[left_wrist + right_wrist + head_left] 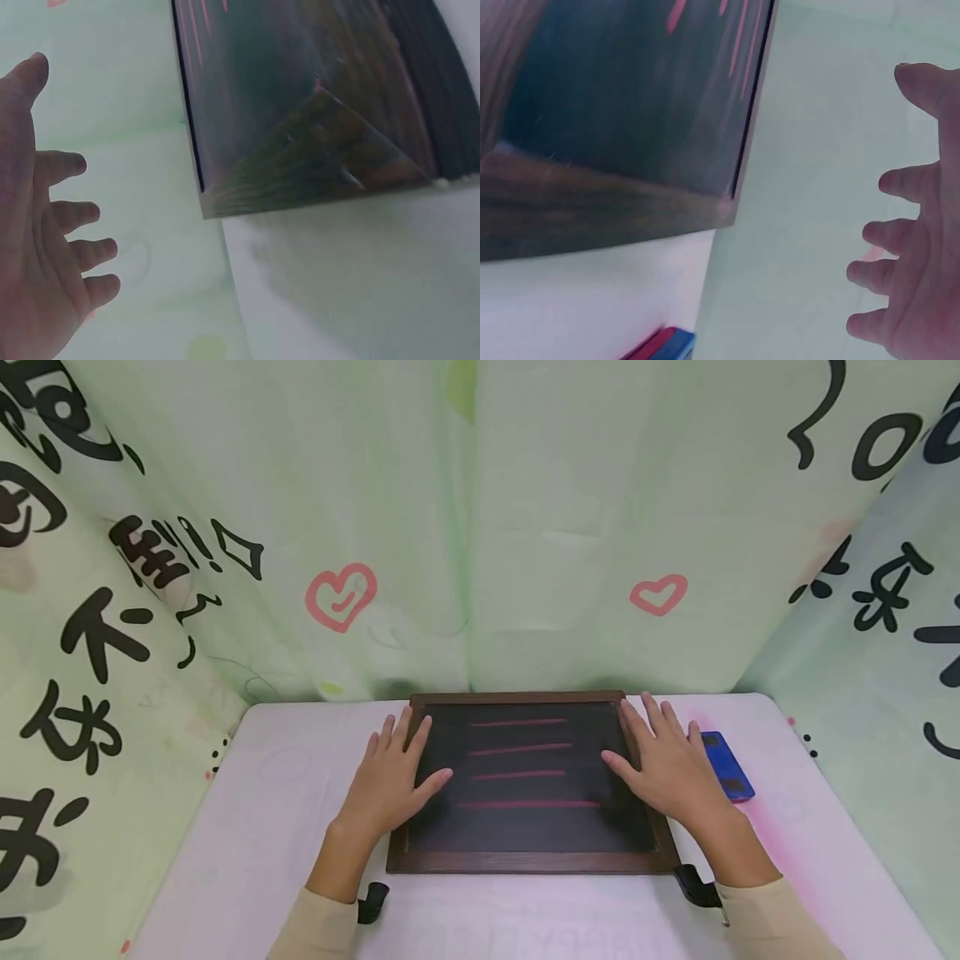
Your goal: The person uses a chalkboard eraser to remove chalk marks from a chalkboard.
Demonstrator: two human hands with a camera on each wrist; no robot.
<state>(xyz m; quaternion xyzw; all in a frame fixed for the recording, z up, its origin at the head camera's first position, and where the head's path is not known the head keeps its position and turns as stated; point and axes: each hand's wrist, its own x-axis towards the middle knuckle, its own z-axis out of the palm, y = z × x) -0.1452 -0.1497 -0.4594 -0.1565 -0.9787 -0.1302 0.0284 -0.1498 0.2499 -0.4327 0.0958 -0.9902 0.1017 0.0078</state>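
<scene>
A small blackboard (525,831) in a brown wooden frame lies on the table, with several pink chalk-like lines drawn across it. My left hand (390,781) is over its left edge, fingers spread and straight. Over the opposite edge is my right hand (667,768), its fingers spread the same way. In the left wrist view the left hand (45,225) appears apart from the board (262,90), holding nothing. The right wrist view likewise shows the right hand (915,232) bare, with a gap between it and the board's frame (630,202).
A blue flat object (727,768), red along its side, lies right of the board beside the right hand. The table (285,810) has a pale pinkish-white cover. Light green curtains (540,527) with black lettering and red hearts enclose the back and sides.
</scene>
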